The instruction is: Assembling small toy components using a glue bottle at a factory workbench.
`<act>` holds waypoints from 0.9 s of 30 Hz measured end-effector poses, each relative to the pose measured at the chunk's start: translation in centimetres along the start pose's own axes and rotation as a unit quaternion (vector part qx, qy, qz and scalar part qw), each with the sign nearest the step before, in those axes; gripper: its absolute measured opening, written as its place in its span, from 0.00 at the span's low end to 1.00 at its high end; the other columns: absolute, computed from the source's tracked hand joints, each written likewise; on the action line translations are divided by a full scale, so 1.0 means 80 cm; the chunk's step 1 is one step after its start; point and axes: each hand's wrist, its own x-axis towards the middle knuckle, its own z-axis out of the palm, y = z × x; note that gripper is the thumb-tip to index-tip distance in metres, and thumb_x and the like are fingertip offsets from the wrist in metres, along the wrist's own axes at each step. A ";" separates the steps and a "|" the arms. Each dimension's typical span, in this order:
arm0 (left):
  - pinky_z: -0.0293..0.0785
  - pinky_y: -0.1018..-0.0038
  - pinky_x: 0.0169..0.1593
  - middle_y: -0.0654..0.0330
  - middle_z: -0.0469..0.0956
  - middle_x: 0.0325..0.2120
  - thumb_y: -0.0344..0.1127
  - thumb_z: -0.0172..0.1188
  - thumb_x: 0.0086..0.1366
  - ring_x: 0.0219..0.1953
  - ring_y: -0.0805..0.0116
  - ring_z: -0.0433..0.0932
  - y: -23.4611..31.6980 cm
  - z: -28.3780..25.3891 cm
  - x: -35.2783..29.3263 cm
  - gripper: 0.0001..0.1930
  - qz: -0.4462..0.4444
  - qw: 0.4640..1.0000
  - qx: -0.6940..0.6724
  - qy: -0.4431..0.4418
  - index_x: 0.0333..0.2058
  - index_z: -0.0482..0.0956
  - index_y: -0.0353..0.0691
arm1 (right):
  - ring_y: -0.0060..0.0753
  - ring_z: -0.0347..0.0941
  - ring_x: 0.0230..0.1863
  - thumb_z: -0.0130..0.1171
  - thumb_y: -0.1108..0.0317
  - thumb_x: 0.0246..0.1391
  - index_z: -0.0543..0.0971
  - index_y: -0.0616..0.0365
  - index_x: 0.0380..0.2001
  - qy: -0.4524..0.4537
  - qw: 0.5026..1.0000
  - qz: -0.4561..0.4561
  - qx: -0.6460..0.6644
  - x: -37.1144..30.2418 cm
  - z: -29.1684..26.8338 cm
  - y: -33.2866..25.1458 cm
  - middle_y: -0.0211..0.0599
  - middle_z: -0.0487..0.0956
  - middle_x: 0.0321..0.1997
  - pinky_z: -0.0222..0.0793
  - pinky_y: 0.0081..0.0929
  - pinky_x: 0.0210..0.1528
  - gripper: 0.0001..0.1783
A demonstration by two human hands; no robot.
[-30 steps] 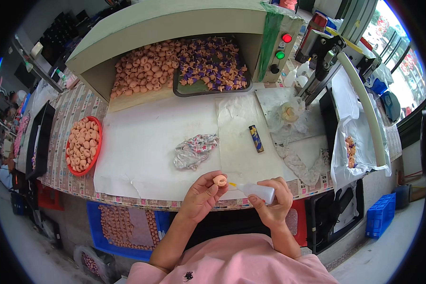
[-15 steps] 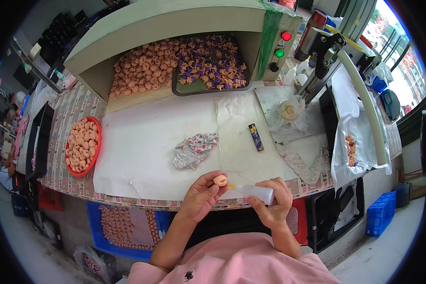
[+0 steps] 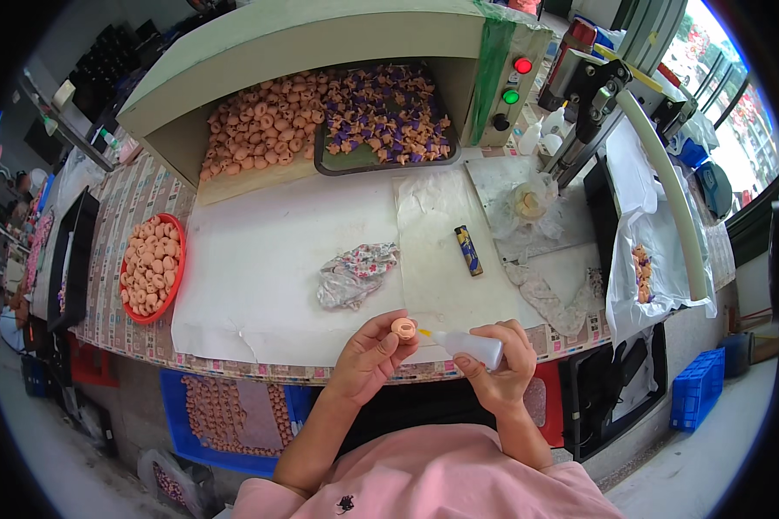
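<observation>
Between the thumb and fingers of my left hand (image 3: 368,359) is a small peach-coloured doll head (image 3: 402,329), its hollow opening facing up. My right hand (image 3: 504,363) grips a white squeeze bottle (image 3: 476,349) lying nearly level, its yellow nozzle tip pointing left at the doll head. The tip is very close to the head's rim; whether it touches I cannot tell. Both hands are over the table's front edge. Just beyond them lies a crumpled flowered cloth (image 3: 355,275), and a dark blue and yellow tube (image 3: 468,251) rests further right.
A red basket (image 3: 182,259) of peach heads stands at left. Under the hood (image 3: 303,39) are piled heads and a black tray (image 3: 389,166) of small purple-and-peach figures. A metal press (image 3: 584,121) rises at right, beside a lined box (image 3: 623,285). Below the table sits a blue crate (image 3: 177,415).
The doll head has turned so its opening faces up more. The bottle has shifted slightly right, its tip drawn back a little from the head.
</observation>
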 end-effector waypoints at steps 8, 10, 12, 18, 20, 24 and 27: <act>0.76 0.72 0.53 0.58 0.77 0.44 0.32 0.54 0.68 0.45 0.69 0.78 0.003 0.000 -0.002 0.20 -0.013 1.000 0.005 0.006 0.57 0.67 0.35 | 0.34 0.73 0.25 0.74 0.68 0.39 0.79 0.61 0.34 0.002 1.000 0.001 0.006 0.000 0.005 -0.002 0.39 0.76 0.27 0.66 0.26 0.26 0.18; 0.76 0.72 0.53 0.58 0.78 0.43 0.32 0.54 0.68 0.45 0.69 0.79 0.003 0.001 -0.002 0.20 -0.015 1.000 0.007 0.005 0.57 0.67 0.35 | 0.34 0.73 0.26 0.74 0.68 0.39 0.79 0.61 0.35 0.002 1.000 -0.001 0.006 0.000 0.007 -0.002 0.40 0.76 0.27 0.67 0.26 0.26 0.18; 0.76 0.72 0.53 0.58 0.78 0.43 0.32 0.54 0.68 0.44 0.70 0.79 0.004 0.001 -0.002 0.20 -0.015 1.000 0.009 0.006 0.57 0.67 0.35 | 0.34 0.73 0.26 0.74 0.68 0.39 0.79 0.61 0.35 -0.005 1.000 0.008 0.005 0.001 0.008 -0.002 0.40 0.76 0.27 0.67 0.26 0.27 0.18; 0.76 0.73 0.52 0.59 0.77 0.44 0.33 0.54 0.68 0.44 0.70 0.79 0.005 -0.001 -0.003 0.20 -0.016 1.000 0.007 0.000 0.57 0.67 0.35 | 0.34 0.72 0.26 0.73 0.69 0.39 0.79 0.62 0.34 -0.001 1.000 0.005 0.005 0.000 0.007 0.000 0.40 0.76 0.27 0.66 0.26 0.27 0.18; 0.76 0.73 0.52 0.58 0.77 0.44 0.33 0.54 0.68 0.44 0.70 0.79 0.005 -0.001 -0.003 0.20 -0.015 1.000 0.005 0.000 0.57 0.67 0.35 | 0.34 0.72 0.27 0.73 0.69 0.39 0.79 0.62 0.35 -0.003 1.000 0.014 0.008 -0.001 0.006 -0.001 0.39 0.76 0.27 0.66 0.26 0.28 0.18; 0.77 0.73 0.51 0.56 0.77 0.44 0.35 0.52 0.69 0.43 0.71 0.79 0.008 -0.002 -0.002 0.20 -0.016 1.000 -0.006 -0.005 0.57 0.67 0.34 | 0.32 0.72 0.31 0.72 0.71 0.40 0.77 0.62 0.36 0.037 0.998 0.038 0.026 -0.008 0.012 0.011 0.38 0.74 0.29 0.66 0.25 0.31 0.18; 0.78 0.73 0.50 0.55 0.77 0.44 0.37 0.50 0.70 0.43 0.71 0.79 0.012 -0.004 -0.005 0.20 -0.029 0.999 -0.041 -0.019 0.57 0.67 0.34 | 0.26 0.70 0.32 0.71 0.71 0.42 0.75 0.62 0.37 0.030 0.999 0.039 0.012 0.001 0.025 0.016 0.35 0.73 0.34 0.65 0.22 0.32 0.19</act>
